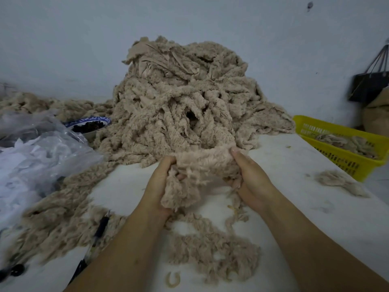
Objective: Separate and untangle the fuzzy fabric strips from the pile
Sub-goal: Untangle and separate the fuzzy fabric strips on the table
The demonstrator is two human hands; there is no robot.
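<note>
Where the pile (179, 98) ends, both hands (157, 184) (253, 182) grip a strip (203, 161).

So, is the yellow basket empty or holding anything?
Not empty. The yellow basket holds a shallow layer of beige fuzzy strips along its bottom, well below the rim.

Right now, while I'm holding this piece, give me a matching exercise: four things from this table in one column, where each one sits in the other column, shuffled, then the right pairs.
Things
1. fuzzy strip
2. yellow basket
3. blue-and-white bowl
4. pen

Places
A. lying flat on the table, at the near left
B. at the table's right edge, with fuzzy pieces inside
C. gripped between the left hand and the right hand
D. just left of the big pile, with something dark inside

Pairs: 1-C, 2-B, 3-D, 4-A
</note>
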